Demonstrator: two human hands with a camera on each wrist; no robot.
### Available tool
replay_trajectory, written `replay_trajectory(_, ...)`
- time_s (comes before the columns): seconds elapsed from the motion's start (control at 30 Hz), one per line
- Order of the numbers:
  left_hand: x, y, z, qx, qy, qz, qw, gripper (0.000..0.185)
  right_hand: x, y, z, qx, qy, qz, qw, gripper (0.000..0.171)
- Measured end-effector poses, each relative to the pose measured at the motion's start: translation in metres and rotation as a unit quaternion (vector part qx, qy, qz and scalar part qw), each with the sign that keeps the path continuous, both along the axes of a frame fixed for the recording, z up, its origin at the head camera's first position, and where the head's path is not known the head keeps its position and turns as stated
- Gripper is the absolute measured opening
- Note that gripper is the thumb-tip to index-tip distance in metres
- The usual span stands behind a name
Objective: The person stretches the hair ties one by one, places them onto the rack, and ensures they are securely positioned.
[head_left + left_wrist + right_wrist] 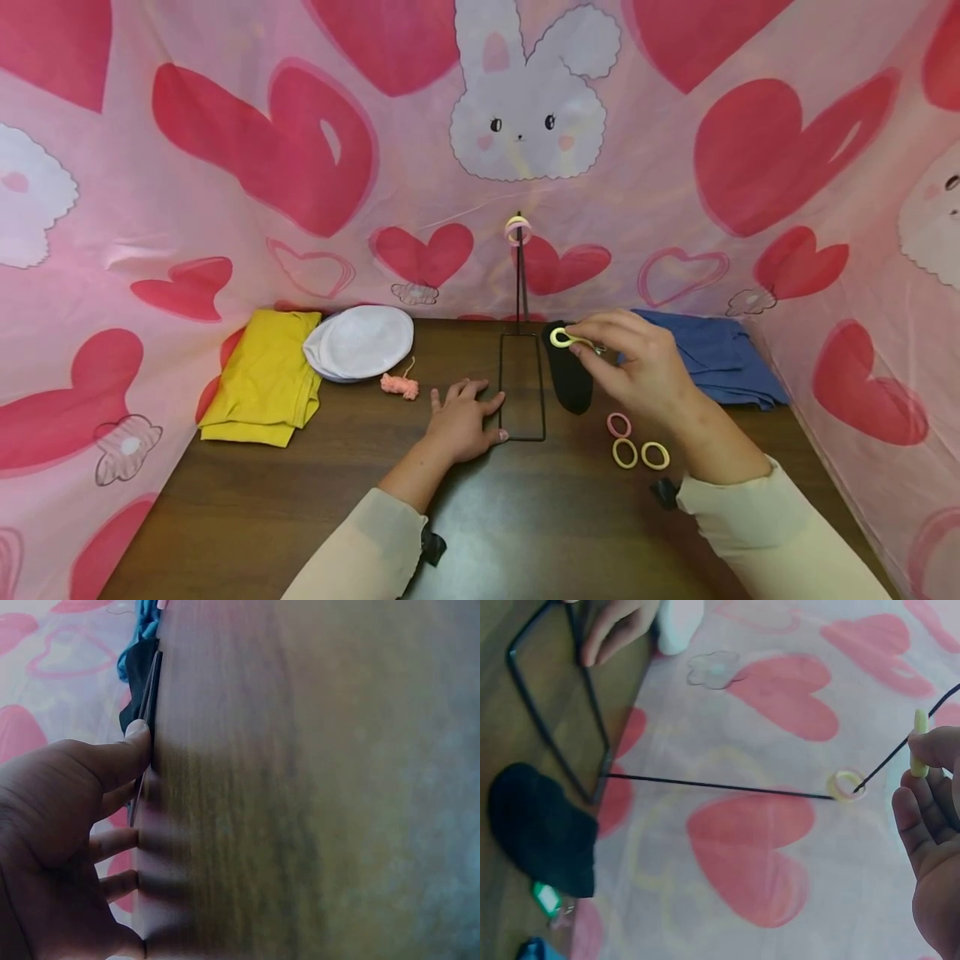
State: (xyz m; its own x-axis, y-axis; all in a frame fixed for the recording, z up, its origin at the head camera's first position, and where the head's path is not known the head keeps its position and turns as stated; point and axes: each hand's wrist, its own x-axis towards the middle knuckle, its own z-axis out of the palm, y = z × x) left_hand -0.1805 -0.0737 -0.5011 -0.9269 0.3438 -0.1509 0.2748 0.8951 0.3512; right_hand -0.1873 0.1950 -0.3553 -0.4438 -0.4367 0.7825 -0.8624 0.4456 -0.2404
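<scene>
Right hand (645, 367) is up off the table, pinching a yellow hair tie (561, 337) between thumb and fingertips. The loop sticks out to the left of the grip, squashed so its long axis runs roughly left-right. Just beyond it stands the black wire stand (521, 367), upright, with a couple of ties (517, 229) on its top hook. Left hand (463, 421) lies flat, fingers spread, thumb touching the stand's base frame. Three more ties (636, 442) lie on the table below the grip.

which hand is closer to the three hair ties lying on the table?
Right. The right hand is raised just above and behind the three hair ties, pinching a yellow hair tie. The left hand lies flat across the wire stand base, farther left.
</scene>
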Motion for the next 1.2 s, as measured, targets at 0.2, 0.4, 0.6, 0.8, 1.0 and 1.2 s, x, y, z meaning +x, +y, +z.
replay_trajectory(0.2,0.0,0.0,-0.002,-0.001,0.0,0.003,1.0,0.069,0.003,-0.008,0.017,0.002,0.021,0.002,1.0,0.028)
replay_trajectory(0.4,0.0,0.0,-0.001,-0.001,-0.003,0.003,1.0,0.069,0.005,-0.019,0.032,-0.01,0.03,0.029,0.999,0.027)
replay_trajectory(0.6,0.0,0.0,-0.001,-0.002,-0.004,0.001,1.0,0.069,0.007,-0.027,0.042,-0.019,0.033,0.044,0.998,0.026)
replay_trajectory(0.8,0.0,0.0,-0.001,-0.003,-0.003,0.002,1.0,0.069,0.006,-0.033,0.045,-0.006,0.038,0.047,0.998,0.025)
replay_trajectory(1.0,-0.001,0.0,-0.002,-0.006,-0.001,0.003,1.0,0.069,-0.003,-0.036,0.042,0.005,0.045,0.034,0.998,0.022)
replay_trajectory(1.2,-0.001,0.0,-0.002,-0.008,-0.001,0.003,1.0,0.069,-0.01,-0.038,0.038,0.008,0.049,0.031,0.998,0.024)
